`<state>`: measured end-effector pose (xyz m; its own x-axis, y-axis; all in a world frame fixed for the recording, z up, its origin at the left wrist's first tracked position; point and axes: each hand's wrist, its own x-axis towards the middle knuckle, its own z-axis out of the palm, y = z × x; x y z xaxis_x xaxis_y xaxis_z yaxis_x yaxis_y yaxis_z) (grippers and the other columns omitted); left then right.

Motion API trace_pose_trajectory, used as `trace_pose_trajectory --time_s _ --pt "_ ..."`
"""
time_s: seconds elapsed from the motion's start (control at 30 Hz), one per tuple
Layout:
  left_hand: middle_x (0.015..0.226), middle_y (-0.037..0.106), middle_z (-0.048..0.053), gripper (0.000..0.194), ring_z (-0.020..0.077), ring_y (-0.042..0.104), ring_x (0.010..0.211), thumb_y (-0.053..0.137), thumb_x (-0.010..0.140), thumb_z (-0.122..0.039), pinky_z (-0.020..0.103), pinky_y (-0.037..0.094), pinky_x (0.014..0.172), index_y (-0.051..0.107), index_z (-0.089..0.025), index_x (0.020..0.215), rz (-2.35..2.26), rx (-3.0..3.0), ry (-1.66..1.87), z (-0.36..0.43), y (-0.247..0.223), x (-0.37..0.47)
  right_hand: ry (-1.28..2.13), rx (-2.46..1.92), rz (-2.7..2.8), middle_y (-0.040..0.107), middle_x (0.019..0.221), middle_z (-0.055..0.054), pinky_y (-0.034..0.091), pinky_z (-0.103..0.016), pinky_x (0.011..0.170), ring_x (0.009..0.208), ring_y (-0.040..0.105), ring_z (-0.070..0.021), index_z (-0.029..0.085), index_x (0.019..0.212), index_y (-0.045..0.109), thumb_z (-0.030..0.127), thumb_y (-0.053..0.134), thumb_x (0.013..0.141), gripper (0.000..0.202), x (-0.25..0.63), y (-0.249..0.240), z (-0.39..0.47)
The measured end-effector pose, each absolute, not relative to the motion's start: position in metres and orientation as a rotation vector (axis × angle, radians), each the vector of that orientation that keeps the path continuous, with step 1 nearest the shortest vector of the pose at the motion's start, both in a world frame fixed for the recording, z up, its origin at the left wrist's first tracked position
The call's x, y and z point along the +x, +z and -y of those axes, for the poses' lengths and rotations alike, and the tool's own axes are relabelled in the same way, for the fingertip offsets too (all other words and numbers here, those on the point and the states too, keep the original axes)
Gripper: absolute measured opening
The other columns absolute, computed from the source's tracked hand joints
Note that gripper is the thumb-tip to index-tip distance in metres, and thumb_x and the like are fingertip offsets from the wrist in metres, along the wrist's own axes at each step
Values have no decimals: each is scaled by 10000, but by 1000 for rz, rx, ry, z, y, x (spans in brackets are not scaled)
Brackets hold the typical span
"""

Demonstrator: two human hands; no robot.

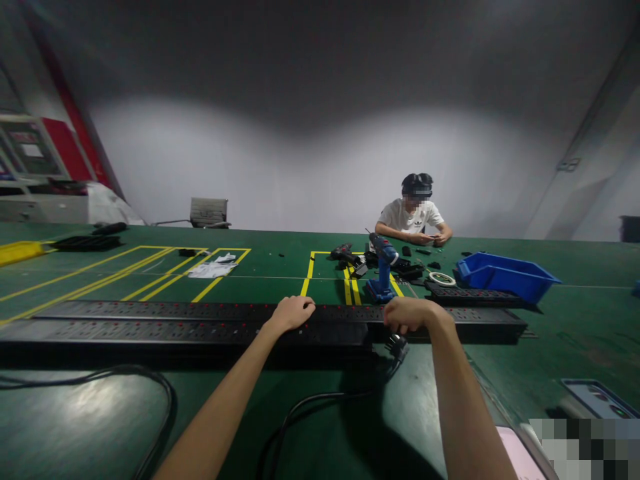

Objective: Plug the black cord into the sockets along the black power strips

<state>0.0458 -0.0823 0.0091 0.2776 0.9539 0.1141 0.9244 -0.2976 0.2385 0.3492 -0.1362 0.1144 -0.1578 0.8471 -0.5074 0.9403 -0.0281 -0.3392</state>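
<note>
Two long black power strips (200, 331) with rows of sockets and small red marks lie side by side across the green table. My left hand (293, 313) rests on top of them near the middle, its fingers curled over the housing and mostly hidden. At the right end of the nearer strip is my right hand (409, 315), with its fingers bent together; what they hold, if anything, is hidden. Just below that hand, a black plug (397, 347) with metal prongs sits on a black cable (320, 397) that curves toward me.
A blue cordless drill (383, 267) stands behind the strips, among black parts. Farther right are a white ring (442, 279) and a blue bin (507, 275). A person (413, 213) sits across the table. White papers (213, 268) lie left of centre, phones at the lower right.
</note>
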Motion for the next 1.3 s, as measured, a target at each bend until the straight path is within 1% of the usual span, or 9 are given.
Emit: trace_pose_trajectory --time_s 0.23,0.4,0.53,0.7,0.87,1.0,1.17,1.23,1.3 --pt "1134 679 27 366 235 604 1068 380 880 -383 360 406 961 683 -294 1066 -1772 2414 348 82 9 45 -605 960 -2359 684 646 -18 482 -238 585 644 658 -181 152 787 716 332 707 635 235 224 119 199" --pt "1144 675 30 366 238 605 1065 382 878 -381 361 405 960 682 -292 1068 -1777 2398 332 82 9 46 -207 790 -2400 716 759 -137 520 -326 553 629 678 -256 107 811 732 232 676 671 196 143 70 239" --pt "1146 673 36 371 246 605 1062 378 880 -385 370 414 944 681 -288 1072 -1783 2399 328 82 10 46 -332 565 -2405 724 771 -113 506 -307 458 609 679 -253 147 830 740 282 600 748 211 123 50 260" --pt "1145 673 35 382 245 608 1053 366 885 -392 377 414 945 679 -285 1075 -1767 2400 335 83 11 46 -436 501 -2563 725 871 -132 478 -296 388 653 689 -255 138 1043 704 271 426 840 369 106 39 277" --pt "1141 674 28 385 236 610 1046 356 889 -378 380 409 958 676 -283 1081 -1755 2427 344 85 11 45 -430 391 -2727 716 949 -127 461 -290 396 680 683 -249 152 1072 687 265 454 834 352 100 35 281" --pt "1146 672 27 377 236 605 1059 366 887 -374 371 416 951 670 -290 1094 -1770 2424 330 85 11 45 -483 365 -2693 722 869 -71 457 -282 474 665 663 -225 208 1039 687 432 517 822 355 118 60 268" --pt "1144 674 25 361 226 603 1064 383 882 -356 348 414 948 670 -298 1094 -1766 2417 332 86 12 45 -471 960 -2854 698 1003 -29 444 -268 664 855 645 -212 270 1084 656 501 465 854 377 186 98 205" --pt "1146 673 29 364 231 602 1065 380 883 -363 352 414 947 670 -296 1094 -1762 2410 335 87 13 46 -349 1601 -2783 683 1037 -32 415 -252 752 934 618 -193 254 1056 657 481 450 875 356 224 102 171" --pt "1150 671 34 372 233 600 1068 373 887 -370 359 405 958 671 -284 1094 -1761 2396 336 88 15 46 -253 1903 -2645 661 1063 -117 399 -292 786 977 596 -223 165 1102 626 445 377 920 417 263 97 140"
